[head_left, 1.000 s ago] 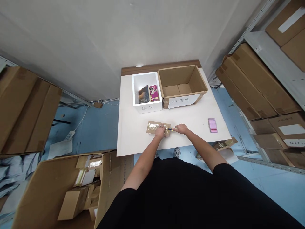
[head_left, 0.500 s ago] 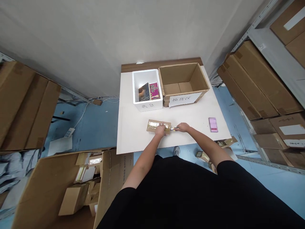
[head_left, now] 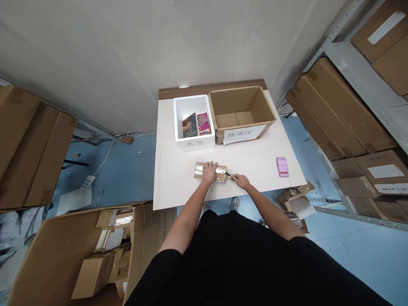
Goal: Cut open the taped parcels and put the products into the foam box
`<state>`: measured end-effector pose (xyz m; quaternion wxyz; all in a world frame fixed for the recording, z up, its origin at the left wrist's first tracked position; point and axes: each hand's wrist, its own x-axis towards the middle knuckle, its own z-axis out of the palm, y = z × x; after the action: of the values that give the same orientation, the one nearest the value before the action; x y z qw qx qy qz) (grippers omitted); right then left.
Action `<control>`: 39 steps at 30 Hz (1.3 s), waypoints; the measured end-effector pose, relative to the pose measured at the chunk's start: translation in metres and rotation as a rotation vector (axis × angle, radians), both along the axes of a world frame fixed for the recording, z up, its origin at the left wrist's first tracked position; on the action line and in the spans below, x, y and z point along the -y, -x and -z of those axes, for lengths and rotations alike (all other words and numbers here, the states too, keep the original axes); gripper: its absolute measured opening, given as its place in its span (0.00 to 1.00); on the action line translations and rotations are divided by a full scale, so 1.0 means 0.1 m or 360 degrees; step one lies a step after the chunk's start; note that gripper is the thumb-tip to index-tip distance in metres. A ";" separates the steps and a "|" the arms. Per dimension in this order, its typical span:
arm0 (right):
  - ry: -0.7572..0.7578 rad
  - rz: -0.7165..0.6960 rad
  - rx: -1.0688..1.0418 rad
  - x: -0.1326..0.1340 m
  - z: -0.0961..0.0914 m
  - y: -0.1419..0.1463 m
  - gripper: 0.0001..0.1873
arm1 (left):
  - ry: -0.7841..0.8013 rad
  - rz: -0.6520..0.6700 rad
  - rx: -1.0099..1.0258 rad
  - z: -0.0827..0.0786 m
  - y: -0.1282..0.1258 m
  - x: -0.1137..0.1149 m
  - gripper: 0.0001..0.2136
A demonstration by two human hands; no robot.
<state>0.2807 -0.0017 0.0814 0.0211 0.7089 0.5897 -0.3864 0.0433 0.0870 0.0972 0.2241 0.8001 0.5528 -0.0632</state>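
Left hand (head_left: 209,171), spread flat on an oblong brown taped cardboard carton (head_left: 199,170), long axis sideways; right hand (head_left: 239,180), just beyond its right end, grasping a slim black-and-yellow tool (head_left: 231,175).

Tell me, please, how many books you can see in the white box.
2: a dark book at the left and a magenta book to its right, both inside the white box. Others may be hidden beneath them.

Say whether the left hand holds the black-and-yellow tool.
No, the right hand holds the tool, while the left hand rests on the taped package.
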 end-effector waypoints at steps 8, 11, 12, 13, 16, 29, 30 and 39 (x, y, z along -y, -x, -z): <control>-0.0291 0.0012 0.0030 0.47 0.08 0.25 0.29 | -0.0109 0.0311 -0.0024 0.22 0.16 -0.20 0.34; -0.0336 -0.0093 0.0192 0.47 0.02 0.28 0.29 | -0.0290 0.0308 0.0073 0.31 0.22 -0.12 0.33; -0.0354 -0.0126 0.0223 0.47 0.00 0.29 0.29 | -0.0329 0.0294 0.0098 0.33 0.23 -0.10 0.33; -0.0365 -0.0150 0.0250 0.47 -0.02 0.31 0.29 | -0.0356 0.0282 0.0123 0.34 0.23 -0.08 0.33; -0.0349 -0.0117 0.0351 0.46 -0.08 0.41 0.29 | -0.0389 0.0273 0.0203 0.32 0.24 -0.04 0.33; -0.0020 0.0206 0.0480 0.46 -0.33 0.75 0.35 | -0.0111 0.0093 0.0294 0.11 0.19 0.05 0.32; -0.0022 0.0203 0.0471 0.46 -0.33 0.75 0.36 | -0.0116 0.0094 0.0291 0.11 0.18 0.06 0.32; -0.0050 0.0325 0.0467 0.67 -0.42 0.20 0.29 | -0.0211 0.0120 0.0256 0.10 0.19 0.03 0.32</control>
<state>0.2608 -0.0685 0.1230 0.0565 0.8141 0.5111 -0.2698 0.0244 0.0840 0.0870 0.2119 0.8359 0.5055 0.0294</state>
